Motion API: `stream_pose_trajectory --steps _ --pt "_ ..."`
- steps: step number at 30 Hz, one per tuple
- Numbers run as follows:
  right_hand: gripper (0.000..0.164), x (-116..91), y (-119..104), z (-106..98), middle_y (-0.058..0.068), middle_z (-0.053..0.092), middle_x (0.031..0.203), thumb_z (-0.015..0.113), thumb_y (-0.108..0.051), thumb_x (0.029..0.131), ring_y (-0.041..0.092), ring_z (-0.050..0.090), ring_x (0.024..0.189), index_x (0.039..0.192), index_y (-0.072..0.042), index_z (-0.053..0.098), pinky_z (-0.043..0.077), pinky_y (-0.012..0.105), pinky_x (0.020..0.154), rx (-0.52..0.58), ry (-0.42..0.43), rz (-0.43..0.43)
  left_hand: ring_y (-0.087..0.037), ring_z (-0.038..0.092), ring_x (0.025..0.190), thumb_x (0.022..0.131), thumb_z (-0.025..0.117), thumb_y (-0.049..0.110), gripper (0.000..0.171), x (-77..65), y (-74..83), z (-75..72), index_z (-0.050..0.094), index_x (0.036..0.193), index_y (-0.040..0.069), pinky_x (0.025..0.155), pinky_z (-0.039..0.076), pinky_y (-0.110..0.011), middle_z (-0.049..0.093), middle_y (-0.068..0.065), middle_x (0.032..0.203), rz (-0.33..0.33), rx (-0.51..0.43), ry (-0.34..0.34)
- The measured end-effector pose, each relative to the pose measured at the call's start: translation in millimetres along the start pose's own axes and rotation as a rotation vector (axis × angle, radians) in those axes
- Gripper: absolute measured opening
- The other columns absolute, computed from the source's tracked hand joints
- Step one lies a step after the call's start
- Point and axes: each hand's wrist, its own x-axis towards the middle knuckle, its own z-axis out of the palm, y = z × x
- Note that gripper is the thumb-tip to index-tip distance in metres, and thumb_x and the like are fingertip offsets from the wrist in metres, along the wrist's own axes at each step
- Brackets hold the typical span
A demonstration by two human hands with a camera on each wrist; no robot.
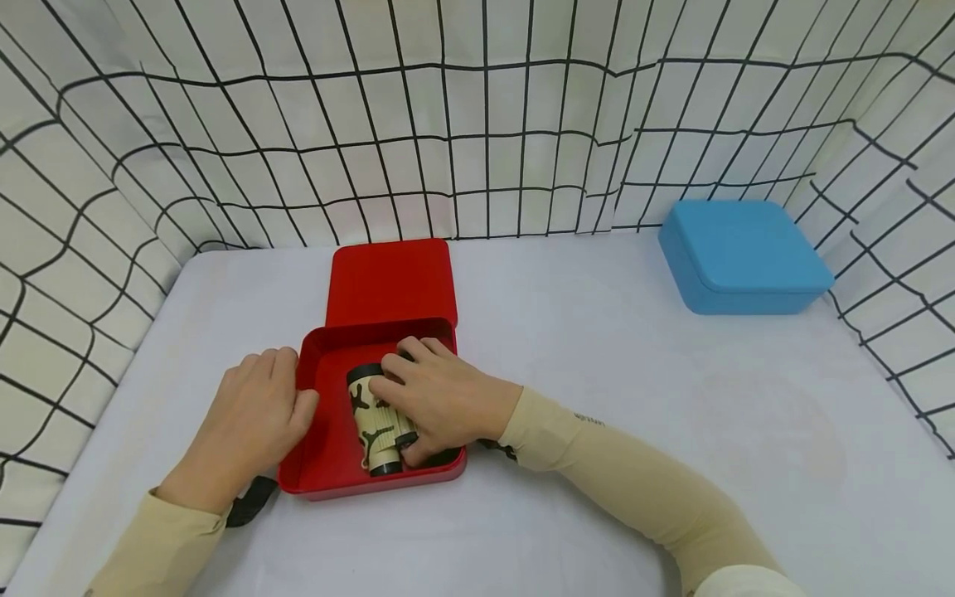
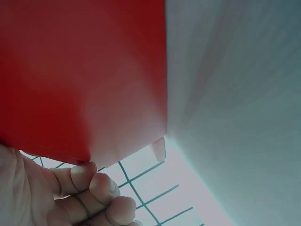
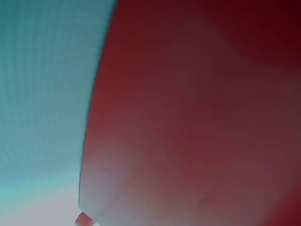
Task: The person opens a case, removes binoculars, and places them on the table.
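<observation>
An opened red box lies on the white surface, its lid folded back behind it. Inside rest tan camouflage binoculars with black ends, lengthwise toward me. My right hand reaches over the box's right wall and grips the binoculars' right side, covering much of that half. At the left wall, my left hand holds the rim, thumb at the edge and fingers curled outside. In the left wrist view its curled fingertips are beside the red wall. The right wrist view shows only the box's outer wall, blurred.
A closed blue box stands at the back right of the table. White panels with a black wire grid enclose the back and both sides. A black strap piece shows under the left wrist.
</observation>
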Motion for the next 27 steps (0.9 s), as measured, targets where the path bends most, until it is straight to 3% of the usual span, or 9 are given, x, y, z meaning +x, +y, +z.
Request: stream_pose_trajectory --steps 13,27 --pt "0.077 -1.6 0.4 0.3 -0.003 0.055 0.126 0.077 -0.069 0.076 0.021 0.044 0.127 0.131 -0.022 0.051 0.043 0.041 0.103 0.001 0.011 0.021 -0.018 0.036 0.062 0.082 0.058 0.012 0.016 1.6 -1.0 2.3 0.045 0.085 0.003 0.057 0.027 -0.028 0.04 -0.006 0.068 -0.005 -0.008 0.007" --pt "0.076 -2.4 1.8 -1.5 -0.005 0.057 0.117 0.076 -0.072 0.073 0.02 0.045 0.12 0.126 -0.023 0.053 0.043 0.036 0.092 -0.002 0.047 0.017 -0.018 0.036 0.063 0.081 0.057 0.012 0.015 1.6 -1.8 3.2 0.045 0.085 0.003 0.058 0.028 -0.029 0.041 -0.006 0.069 0.003 -0.016 0.016"
